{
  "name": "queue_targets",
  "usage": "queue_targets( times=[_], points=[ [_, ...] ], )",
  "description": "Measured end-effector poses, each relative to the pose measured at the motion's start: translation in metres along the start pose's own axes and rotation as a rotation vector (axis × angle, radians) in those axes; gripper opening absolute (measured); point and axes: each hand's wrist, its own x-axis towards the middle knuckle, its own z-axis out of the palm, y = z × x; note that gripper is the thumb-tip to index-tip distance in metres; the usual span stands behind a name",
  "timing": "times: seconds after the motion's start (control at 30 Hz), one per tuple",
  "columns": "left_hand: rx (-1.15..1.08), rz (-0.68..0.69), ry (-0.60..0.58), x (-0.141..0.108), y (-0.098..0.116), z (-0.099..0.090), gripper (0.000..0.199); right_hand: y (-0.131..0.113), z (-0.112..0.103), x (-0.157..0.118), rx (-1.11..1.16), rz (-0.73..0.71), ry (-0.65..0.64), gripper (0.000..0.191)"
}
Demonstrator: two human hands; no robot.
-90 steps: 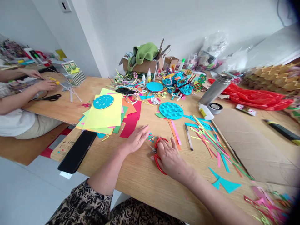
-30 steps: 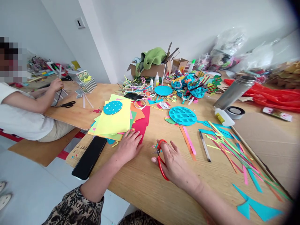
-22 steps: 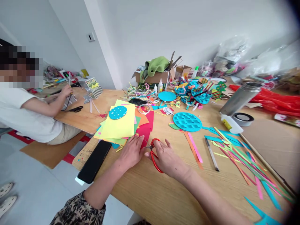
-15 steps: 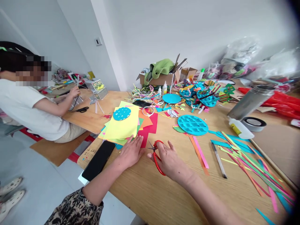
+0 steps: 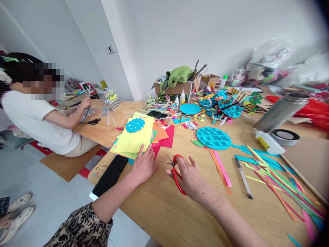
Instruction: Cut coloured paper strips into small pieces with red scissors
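My left hand [image 5: 144,164] lies flat, fingers stretched out, at the near edge of a stack of coloured paper with a yellow sheet [image 5: 138,141] on top. On that sheet rests a blue oval piece with pale marks [image 5: 135,125]. Red-handled scissors [image 5: 177,175] are in my right hand [image 5: 190,176], the fingers through the loops and the blades slightly parted, pointing left just above the table. Beyond my right hand lies a blue oval with raised woven flaps [image 5: 214,138], with pink [image 5: 223,168] and orange paper strips beside it.
A black phone [image 5: 110,176] lies at the left table edge. To the right are a pen [image 5: 243,177], many paper strips [image 5: 280,185], a glue bottle [image 5: 269,142], tape roll [image 5: 285,136] and steel flask [image 5: 282,111]. A person [image 5: 38,113] sits at left, working by black scissors [image 5: 94,121].
The view has turned slightly left, so things sit a little farther right. My right hand with the scissors has drawn slightly away from my left hand, which stays by the paper.
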Motion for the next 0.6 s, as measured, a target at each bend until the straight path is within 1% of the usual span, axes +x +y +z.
queue_targets(
  times=[0.1, 0.13, 0.23, 0.3, 0.47, 0.6],
  points=[
    [0.064, -0.083, 0.015, 0.001, 0.001, 0.002, 0.046, 0.0, -0.01, 0.001, 0.017, 0.015, 0.001, 0.016],
    [0.072, -0.076, 0.015, 0.002, 0.002, 0.002, 0.048, 0.0, -0.014, 0.001, 0.022, 0.018, 0.005, 0.015],
    [0.052, 0.03, 0.005, 0.003, 0.006, 0.005, 0.049, 0.003, -0.024, 0.001, 0.032, 0.022, 0.029, 0.014],
    [0.037, 0.066, -0.013, 0.004, 0.008, 0.007, 0.05, 0.006, -0.029, 0.0, 0.043, 0.026, 0.046, 0.013],
    [0.046, -0.002, -0.036, 0.005, 0.008, 0.007, 0.051, 0.01, -0.034, -0.001, 0.06, 0.021, 0.078, 0.014],
    [0.025, 0.014, -0.03, 0.003, 0.011, 0.01, 0.05, 0.01, -0.037, -0.001, 0.054, 0.012, 0.096, 0.014]
  ],
)
